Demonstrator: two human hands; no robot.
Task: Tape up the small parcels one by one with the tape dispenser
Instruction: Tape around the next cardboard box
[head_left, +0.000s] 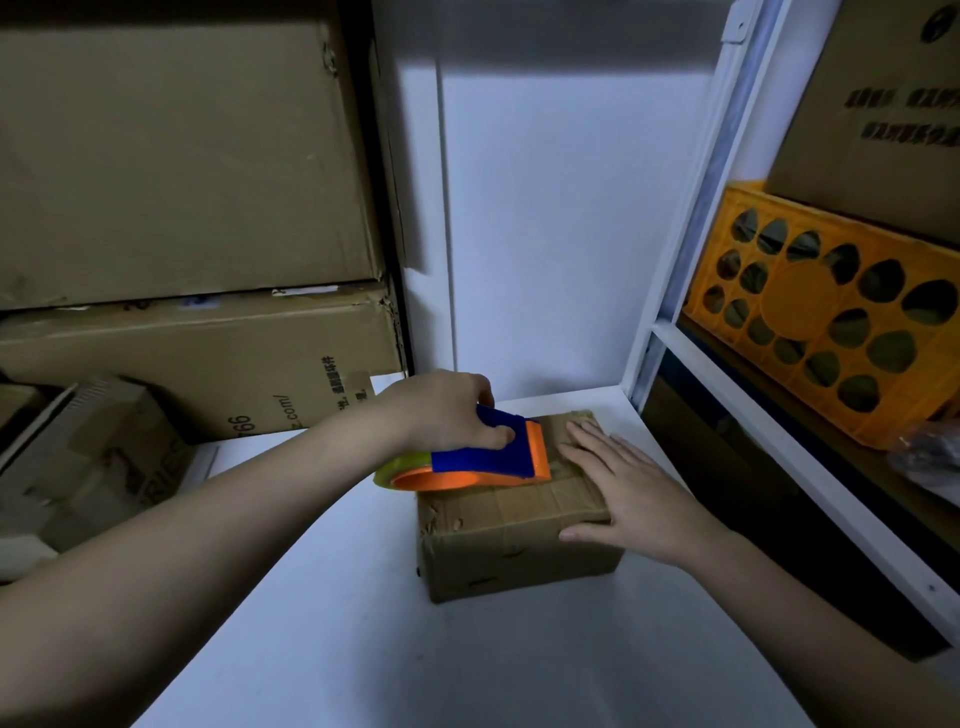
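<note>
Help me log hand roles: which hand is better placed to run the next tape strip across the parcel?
Left. The left hand grips the tape dispenser on the parcel; the right hand lies flat, steadying it.

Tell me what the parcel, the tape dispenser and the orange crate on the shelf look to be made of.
Parcel: brown corrugated cardboard, matte, its edges scuffed and torn, with glossy tape bands across it.
Tape dispenser: moulded plastic by its look, smooth blue and orange, carrying a roll of clear yellowish tape.
Orange crate: probably rigid plastic, with moulded round holes.
</note>
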